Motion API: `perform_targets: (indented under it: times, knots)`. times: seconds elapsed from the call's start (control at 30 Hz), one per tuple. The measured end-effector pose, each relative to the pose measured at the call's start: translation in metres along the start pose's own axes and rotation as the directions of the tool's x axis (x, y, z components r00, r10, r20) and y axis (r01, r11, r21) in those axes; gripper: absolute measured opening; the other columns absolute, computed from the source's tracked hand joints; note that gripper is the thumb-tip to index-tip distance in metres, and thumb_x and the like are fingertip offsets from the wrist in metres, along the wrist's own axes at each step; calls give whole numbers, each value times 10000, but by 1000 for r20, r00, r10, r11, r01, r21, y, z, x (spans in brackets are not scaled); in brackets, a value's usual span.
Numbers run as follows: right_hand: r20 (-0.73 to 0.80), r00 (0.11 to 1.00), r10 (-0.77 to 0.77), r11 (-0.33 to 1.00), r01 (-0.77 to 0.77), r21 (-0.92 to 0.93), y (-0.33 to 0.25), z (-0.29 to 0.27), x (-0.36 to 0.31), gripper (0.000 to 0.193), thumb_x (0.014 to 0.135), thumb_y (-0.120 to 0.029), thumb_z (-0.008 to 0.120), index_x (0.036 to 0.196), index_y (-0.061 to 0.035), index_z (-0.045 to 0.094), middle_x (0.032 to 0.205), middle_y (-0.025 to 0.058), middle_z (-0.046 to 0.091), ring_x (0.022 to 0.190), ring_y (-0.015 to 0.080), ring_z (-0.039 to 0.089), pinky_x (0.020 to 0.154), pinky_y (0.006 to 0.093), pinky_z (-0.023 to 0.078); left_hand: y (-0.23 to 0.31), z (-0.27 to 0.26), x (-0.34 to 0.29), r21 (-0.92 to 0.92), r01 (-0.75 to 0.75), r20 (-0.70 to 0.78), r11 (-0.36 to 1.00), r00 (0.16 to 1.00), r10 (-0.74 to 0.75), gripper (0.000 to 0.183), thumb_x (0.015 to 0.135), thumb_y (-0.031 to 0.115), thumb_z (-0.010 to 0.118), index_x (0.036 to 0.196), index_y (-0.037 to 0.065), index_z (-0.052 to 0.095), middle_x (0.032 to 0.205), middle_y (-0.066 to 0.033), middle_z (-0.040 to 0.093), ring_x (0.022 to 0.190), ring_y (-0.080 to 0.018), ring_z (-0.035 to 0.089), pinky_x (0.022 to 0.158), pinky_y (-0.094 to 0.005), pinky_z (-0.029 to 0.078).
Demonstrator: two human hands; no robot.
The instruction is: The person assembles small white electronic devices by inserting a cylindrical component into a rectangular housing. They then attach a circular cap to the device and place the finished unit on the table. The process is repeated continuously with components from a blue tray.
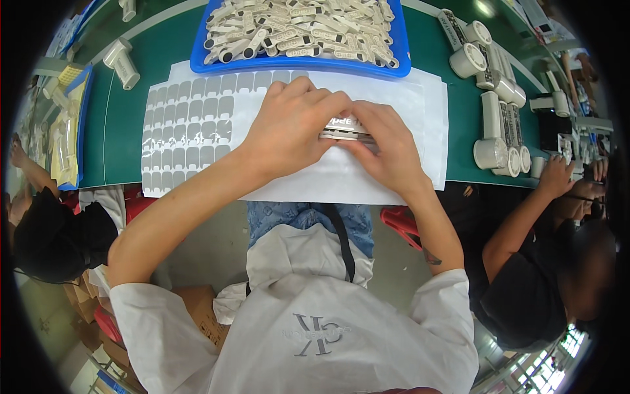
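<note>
Both my hands meet above white sheets [275, 187] on the table. Between them is a small white plastic piece [348, 136] with dark lettering on its face and a slot along its near edge. My left hand [292, 128] has its fingers closed round the left end of it. From the other side my right hand [388, 148] pinches the piece, thumb below and fingers above. Much of the piece is hidden by my fingers. To the left lies a sheet of grey rounded stickers [188, 125], with bare backing along part of its right side.
A blue tray [302, 68] heaped with small white plastic parts stands behind my hands. Several white devices with round heads [491, 154] line the green table [459, 98] at right; another device [122, 64] lies at left. People work on both sides, one co-worker's hand [556, 177] at right.
</note>
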State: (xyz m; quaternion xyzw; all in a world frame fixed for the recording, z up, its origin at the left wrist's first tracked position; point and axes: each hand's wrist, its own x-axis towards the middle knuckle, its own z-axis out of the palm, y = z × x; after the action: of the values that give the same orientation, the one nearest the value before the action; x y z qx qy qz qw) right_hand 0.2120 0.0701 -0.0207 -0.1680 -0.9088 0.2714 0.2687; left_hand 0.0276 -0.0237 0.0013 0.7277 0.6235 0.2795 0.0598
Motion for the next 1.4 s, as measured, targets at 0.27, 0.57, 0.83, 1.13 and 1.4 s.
perform_targets:
  times: [0.27,0.57,0.83,1.13,1.4]
  knots:
    - [107,944,312,910,-329,250,-8,-8,11,496,700,-140,823,1155,-26,663,1116,149,682,1049,315,627,904,383,499,4,-1,6,-92,185,7,978,983,-185,428,613,256,879,963,141,659,919,-5,667,864,-225,573,790,-367,402]
    - [9,960,281,652,-198,732,0,-11,15,354,896,-174,681,1226,-57,625,1207,76,623,1109,198,582,940,334,456,-5,-16,-14,-250,211,-115,945,963,-245,493,658,157,872,1108,100,679,1070,-83,690,982,-210,633,903,-359,471]
    - [148,986,70,997,-76,33,-25,17,50,268,896,-151,622,1136,-34,636,990,146,656,831,314,664,747,429,534,-31,-77,-78,-758,4,-511,652,618,-598,457,898,155,669,1274,-62,525,1037,-143,658,909,-218,674,788,-332,545]
    - [109,992,66,926,-20,-378,-14,64,82,115,806,-28,567,910,14,592,888,184,621,748,338,675,611,424,556,-24,-80,-105,-806,22,-454,591,618,-642,521,919,220,606,1291,-89,413,880,-142,602,780,-268,670,702,-388,559]
    - [39,999,28,939,-13,-343,-11,64,76,121,801,-27,569,914,14,578,869,165,605,702,313,666,594,411,553,-22,-70,-98,-832,-36,-422,553,687,-591,480,909,220,612,1255,-47,413,876,-153,592,780,-292,670,700,-406,560]
